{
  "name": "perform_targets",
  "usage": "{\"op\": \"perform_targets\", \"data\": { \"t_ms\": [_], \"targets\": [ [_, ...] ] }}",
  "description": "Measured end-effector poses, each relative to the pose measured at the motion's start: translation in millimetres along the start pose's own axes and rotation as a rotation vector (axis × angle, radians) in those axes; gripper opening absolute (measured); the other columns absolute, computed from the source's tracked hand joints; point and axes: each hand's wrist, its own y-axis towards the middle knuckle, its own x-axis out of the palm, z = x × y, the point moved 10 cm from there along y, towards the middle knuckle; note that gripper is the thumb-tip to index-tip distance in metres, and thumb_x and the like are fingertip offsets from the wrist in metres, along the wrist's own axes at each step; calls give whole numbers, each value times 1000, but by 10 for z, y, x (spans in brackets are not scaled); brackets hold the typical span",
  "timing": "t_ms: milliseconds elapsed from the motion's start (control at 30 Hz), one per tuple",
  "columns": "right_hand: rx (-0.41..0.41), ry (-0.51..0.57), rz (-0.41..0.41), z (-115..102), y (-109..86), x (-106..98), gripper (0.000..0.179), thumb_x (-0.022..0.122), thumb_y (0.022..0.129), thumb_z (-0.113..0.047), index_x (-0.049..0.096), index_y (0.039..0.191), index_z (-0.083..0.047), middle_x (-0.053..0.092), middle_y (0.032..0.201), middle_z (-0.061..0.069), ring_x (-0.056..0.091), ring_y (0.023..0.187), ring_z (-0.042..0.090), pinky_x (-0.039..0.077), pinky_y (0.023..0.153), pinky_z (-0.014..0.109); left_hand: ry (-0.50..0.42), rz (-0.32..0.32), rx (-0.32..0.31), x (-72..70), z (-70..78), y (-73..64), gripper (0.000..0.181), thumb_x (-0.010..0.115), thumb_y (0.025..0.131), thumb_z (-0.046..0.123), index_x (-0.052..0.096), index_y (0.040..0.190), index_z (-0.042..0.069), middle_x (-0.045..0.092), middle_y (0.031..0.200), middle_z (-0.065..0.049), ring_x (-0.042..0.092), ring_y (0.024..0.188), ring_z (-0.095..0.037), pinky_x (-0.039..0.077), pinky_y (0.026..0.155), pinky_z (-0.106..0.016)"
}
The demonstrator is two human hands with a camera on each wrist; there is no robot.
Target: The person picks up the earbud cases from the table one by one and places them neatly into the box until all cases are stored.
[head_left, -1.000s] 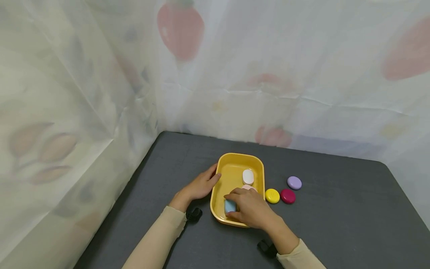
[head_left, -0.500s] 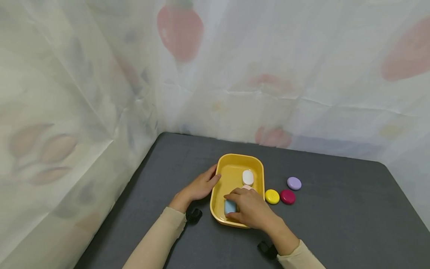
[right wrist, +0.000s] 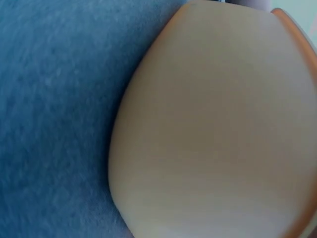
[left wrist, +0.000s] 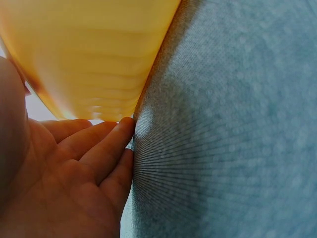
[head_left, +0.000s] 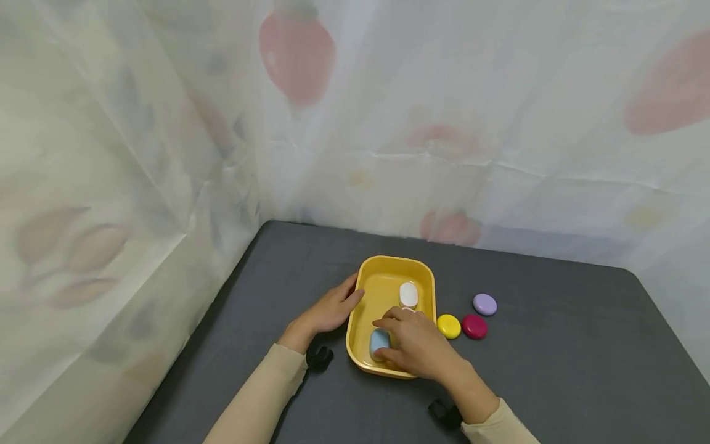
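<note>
A yellow tray [head_left: 363, 364] stands on the dark table, holding a pale blue rounded block [head_left: 379, 343], a white rounded block [head_left: 408, 293] and a pale piece mostly hidden by the right hand. My left hand [head_left: 331, 306] holds the tray's left side, thumb over the rim; the left wrist view shows its fingers [left wrist: 106, 148] along the outer wall. Inside the tray, my right hand [head_left: 417, 343] has thumb and forefinger spread beside the blue block. The thumb overlaps its lower edge; whether it touches cannot be told. The right wrist view shows the tray's outer wall [right wrist: 213, 119], no fingers.
To the right of the tray lie a yellow disc [head_left: 448, 327], a dark red disc [head_left: 474, 327] and a lilac disc [head_left: 485, 304]. A patterned white curtain [head_left: 355, 123] hangs behind and to the left of the table [head_left: 554, 345].
My right thumb and forefinger have loosened from the blue block and drawn slightly right, so more of it shows. The left hand stays on the tray.
</note>
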Motion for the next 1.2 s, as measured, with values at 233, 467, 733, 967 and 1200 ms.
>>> {"op": "perform_targets", "data": {
  "t_ms": [233, 467, 733, 967, 1200],
  "targets": [
    [13, 34, 17, 43, -38, -80, 49, 82, 88, -45, 75, 128, -17, 67, 119, -2, 67, 97, 17, 57, 86, 38, -6, -2, 4, 9, -9, -14, 60, 37, 113, 44, 21, 167, 25, 38, 166, -5, 46, 147, -27, 40, 118, -53],
    [5, 32, 60, 62, -57, -184, 48, 84, 87, -42, 74, 127, -16, 67, 120, -2, 67, 102, 16, 58, 90, 39, -10, 4, -8, 6, 1, -33, 58, 38, 114, 41, 21, 167, 27, 38, 166, -4, 46, 147, -26, 39, 118, -52],
    [-12, 29, 124, 107, -92, -342, 48, 86, 86, -39, 75, 126, -15, 67, 122, 1, 66, 107, 19, 57, 91, 41, -21, 12, -11, 0, 10, -27, 59, 39, 113, 41, 22, 167, 25, 38, 166, -4, 44, 148, -27, 38, 119, -53],
    [-1, 12, 148, 172, -123, -451, 45, 85, 88, -38, 75, 126, -15, 67, 125, 1, 66, 110, 21, 56, 97, 44, -25, 2, -23, -5, 1, -17, 59, 38, 113, 42, 21, 167, 25, 34, 168, -4, 41, 150, -27, 37, 120, -53],
    [26, 37, 158, 249, -166, -516, 44, 84, 89, -37, 74, 126, -16, 67, 126, 2, 65, 112, 21, 55, 98, 45, -31, 1, -2, -9, 13, -9, 59, 39, 113, 41, 21, 167, 24, 34, 168, -6, 40, 151, -27, 35, 121, -53]
  ]
}}
